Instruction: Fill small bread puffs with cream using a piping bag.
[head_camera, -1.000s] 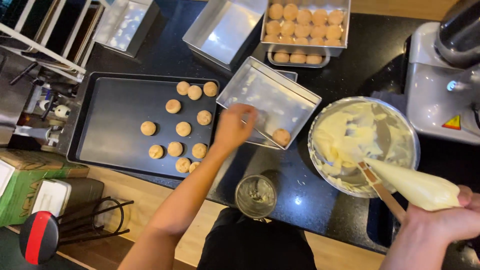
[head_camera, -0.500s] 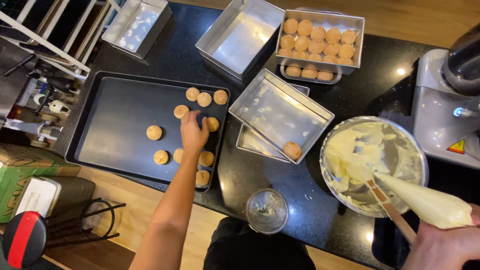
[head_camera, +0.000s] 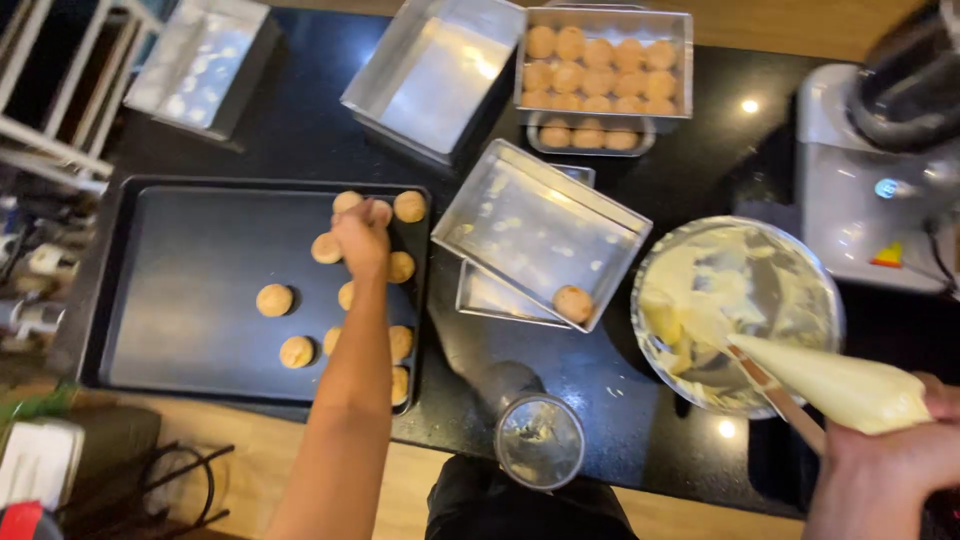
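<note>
My left hand (head_camera: 362, 235) reaches over the black baking tray (head_camera: 180, 300), its fingers closed on a round golden pastry ball near the tray's top right corner. Several more pastry balls (head_camera: 274, 299) lie on the right half of the tray. My right hand (head_camera: 890, 470), at the lower right, grips a cream-filled piping bag (head_camera: 840, 385) whose tip points into the metal bowl of cream (head_camera: 760, 290). A tilted square metal pan (head_camera: 520, 225) between tray and bowl holds one pastry ball (head_camera: 573, 303).
A metal pan full of pastry balls (head_camera: 600, 60) sits at the back, with an empty pan (head_camera: 430, 70) beside it and another pan (head_camera: 200, 65) at the back left. A glass cup (head_camera: 538, 440) stands at the counter's front edge. A stand mixer (head_camera: 880, 170) is at the right.
My left hand moved from the tilted square pan left to the black tray, carrying a pastry ball. My right hand kept holding the piping bag over the bowl.
</note>
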